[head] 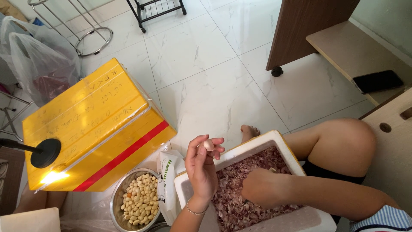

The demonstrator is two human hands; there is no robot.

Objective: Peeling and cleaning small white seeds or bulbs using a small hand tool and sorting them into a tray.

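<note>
Peeling garlic over a foam box of skins.

The left hand [201, 165] is raised above the near-left corner of the white foam box [274, 139], fingertips pinched shut around a pale garlic clove [209, 145]. The right hand [261, 187] is pushed down into the purplish garlic skins [234, 202] that fill the box; its fingers are buried, so I cannot tell how far they are closed or whether they hold anything. Just left of the box stands a white printed bag [165, 180], and left of that a steel bowl [116, 197] of peeled cloves [139, 199]. Further left, a large yellow box [92, 124] with a red stripe crowds the bowl's far side, a black round stand foot [46, 153] resting on it. Far left sit clear plastic bags [36, 64]. To the right, a bare knee [347, 139] presses against the foam box; beyond it a black phone [377, 80] lies on a low shelf [343, 47].
</note>
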